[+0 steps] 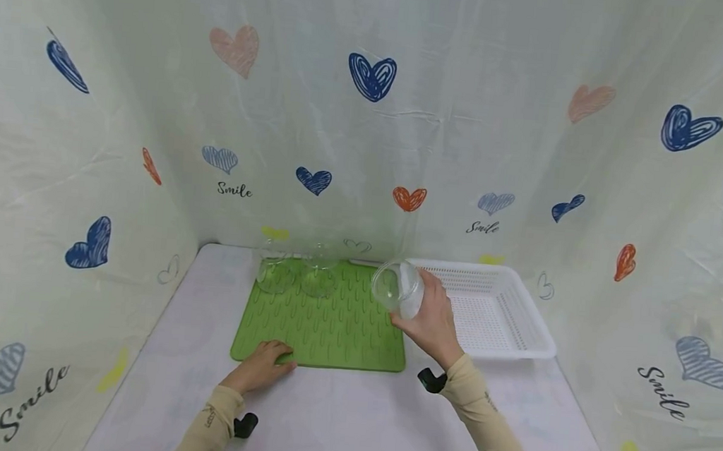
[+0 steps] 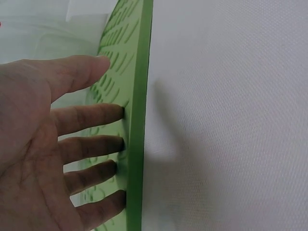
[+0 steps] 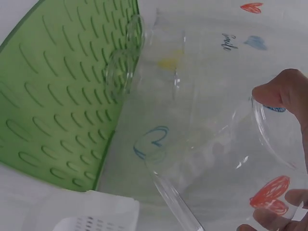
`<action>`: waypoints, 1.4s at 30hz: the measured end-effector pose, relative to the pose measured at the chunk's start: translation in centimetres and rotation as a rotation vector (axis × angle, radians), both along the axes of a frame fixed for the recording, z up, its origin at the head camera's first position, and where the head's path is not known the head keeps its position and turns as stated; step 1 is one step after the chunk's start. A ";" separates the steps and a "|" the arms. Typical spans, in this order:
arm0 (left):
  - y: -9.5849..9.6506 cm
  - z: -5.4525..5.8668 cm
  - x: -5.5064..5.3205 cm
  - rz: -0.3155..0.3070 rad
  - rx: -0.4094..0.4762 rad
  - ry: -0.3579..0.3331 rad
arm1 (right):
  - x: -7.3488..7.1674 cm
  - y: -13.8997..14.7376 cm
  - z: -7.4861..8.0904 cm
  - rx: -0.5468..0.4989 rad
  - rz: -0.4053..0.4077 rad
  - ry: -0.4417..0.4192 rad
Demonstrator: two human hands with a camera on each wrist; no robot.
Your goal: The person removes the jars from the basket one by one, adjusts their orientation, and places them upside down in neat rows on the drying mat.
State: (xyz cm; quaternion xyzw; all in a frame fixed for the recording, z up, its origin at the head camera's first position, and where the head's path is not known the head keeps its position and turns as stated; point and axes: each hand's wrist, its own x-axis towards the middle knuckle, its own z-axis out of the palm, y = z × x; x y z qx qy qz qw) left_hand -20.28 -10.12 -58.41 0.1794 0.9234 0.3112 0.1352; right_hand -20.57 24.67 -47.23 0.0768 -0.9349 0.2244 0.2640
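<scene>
My right hand (image 1: 433, 323) grips a clear drinking glass (image 1: 387, 288) in the air, over the right side of a green ridged mat (image 1: 346, 337). The glass is tilted, its round end turned to the left. In the right wrist view, the thumb (image 3: 284, 91) and fingers lie around the see-through glass (image 3: 231, 163). Down at the mat's near left edge, my left hand (image 1: 262, 368) rests its fingertips on the green surface, fingers fairly straight. Two more clear glasses (image 1: 276, 275) (image 1: 319, 279) stand side by side at the mat's back left.
A white perforated plastic basket (image 1: 526, 353) sits right of the mat, partly behind my right hand. Both lie on a white-covered table (image 1: 346, 422). A pale curtain (image 1: 445, 140) with printed hearts hangs around the back and sides.
</scene>
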 end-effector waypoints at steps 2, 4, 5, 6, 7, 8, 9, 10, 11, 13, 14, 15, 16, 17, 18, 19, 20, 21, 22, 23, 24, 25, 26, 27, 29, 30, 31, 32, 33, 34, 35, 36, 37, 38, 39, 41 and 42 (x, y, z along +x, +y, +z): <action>0.0 0.1 0.0 0.000 0.003 0.001 | 0.2 -0.4 -0.2 0.067 0.022 0.016; 0.0 0.2 0.0 0.001 0.004 0.000 | 0.4 -0.8 -0.2 0.124 0.049 0.033; -0.1 0.2 0.0 0.001 0.003 0.000 | 0.5 -1.0 -0.2 0.149 0.062 0.047; -0.1 0.3 0.0 0.002 -0.001 0.001 | 0.6 -1.2 -0.2 0.174 0.075 0.064; -0.1 0.3 0.0 0.002 -0.003 0.002 | 0.7 -1.4 -0.1 0.196 0.088 0.083; -0.1 0.4 0.0 0.003 -0.006 0.004 | 0.7 -1.6 -0.1 0.221 0.097 0.098; -0.1 0.4 0.0 0.002 -0.009 0.006 | 0.8 -1.7 -0.1 0.245 0.104 0.110; -0.1 0.5 -0.1 0.001 -0.011 0.008 | 0.8 -1.9 0.0 0.271 0.109 0.121; -0.1 0.5 -0.1 0.000 -0.013 0.011 | 0.8 -2.1 0.0 0.300 0.112 0.125; -0.1 0.5 -0.2 -0.003 -0.018 0.017 | 0.9 -2.5 -0.1 0.358 0.117 0.124; -0.1 0.4 -0.3 -0.006 -0.027 0.022 | 0.9 -2.6 -0.2 0.384 0.120 0.119; 0.0 0.4 -0.3 -0.010 -0.032 0.025 | 0.9 -2.8 -0.2 0.406 0.123 0.116; 0.1 0.4 -0.4 -0.011 -0.040 0.027 | 1.0 -3.0 -0.3 0.427 0.125 0.113; 0.1 0.5 -0.5 -0.014 -0.049 0.025 | 1.0 -3.1 -0.4 0.445 0.128 0.118; 0.2 0.6 -0.6 -0.016 -0.059 0.021 | 1.0 -3.3 -0.4 0.458 0.130 0.124; 0.3 0.8 -0.7 -0.021 -0.068 0.014 | 1.0 -3.4 -0.5 0.470 0.130 0.128; 0.4 1.2 -0.8 -0.028 -0.074 0.008 | 1.0 -3.4 -0.5 0.482 0.129 0.137; 0.5 1.5 -0.9 -0.035 -0.077 -0.001 | 1.0 -3.5 -0.6 0.493 0.128 0.147; 0.7 2.0 -1.1 -0.040 -0.084 -0.008 | 1.0 -3.5 -0.6 0.502 0.126 0.152; 0.8 2.5 -1.2 -0.046 -0.087 -0.011 | 0.9 -3.5 -0.6 0.509 0.125 0.156; 1.0 3.0 -1.4 -0.049 -0.088 -0.009 | 0.9 -3.5 -0.6 0.515 0.123 0.153; 1.1 3.5 -1.6 -0.054 -0.089 0.004 | 0.9 -3.5 -0.6 0.520 0.122 0.147; 1.3 4.1 -1.9 -0.054 -0.091 0.018 | 0.9 -3.5 -0.6 0.521 0.123 0.141; 1.5 4.6 -2.1 -0.050 -0.092 0.032 | 0.9 -3.5 -0.6 0.523 0.121 0.131; 2.0 5.7 -2.6 -0.050 -0.093 0.078 | 0.9 -3.5 -0.6 0.530 0.116 0.115; 2.2 6.3 -2.8 -0.050 -0.090 0.102 | 0.9 -3.5 -0.6 0.529 0.116 0.108; 2.4 6.8 -3.0 -0.051 -0.087 0.133 | 0.9 -3.5 -0.6 0.527 0.115 0.102; 2.7 7.5 -3.1 -0.053 -0.083 0.160 | 0.8 -3.5 -0.6 0.531 0.111 0.099; 2.9 8.1 -3.2 -0.056 -0.079 0.189 | 0.8 -3.5 -0.6 0.537 0.107 0.096; 3.2 8.8 -3.2 -0.059 -0.077 0.221 | 0.8 -3.6 -0.6 0.540 0.105 0.095; 3.4 9.4 -3.2 -0.059 -0.071 0.246 | 0.8 -3.6 -0.6 0.543 0.104 0.095; 3.7 10.0 -3.3 -0.062 -0.070 0.280 | 0.8 -3.6 -0.6 0.541 0.106 0.096; 4.0 10.6 -3.2 -0.065 -0.070 0.312 | 0.8 -3.6 -0.6 0.548 0.105 0.099; 4.4 11.3 -3.2 -0.071 -0.069 0.337 | 0.9 -3.7 -0.6 0.556 0.104 0.101; 4.7 11.8 -3.1 -0.076 -0.069 0.363 | 0.9 -3.7 -0.6 0.559 0.105 0.101; 5.4 12.7 -3.0 -0.093 -0.068 0.410 | 0.9 -3.9 -0.6 0.564 0.108 0.100; 5.8 13.1 -2.9 -0.104 -0.070 0.431 | 0.9 -3.9 -0.6 0.572 0.105 0.098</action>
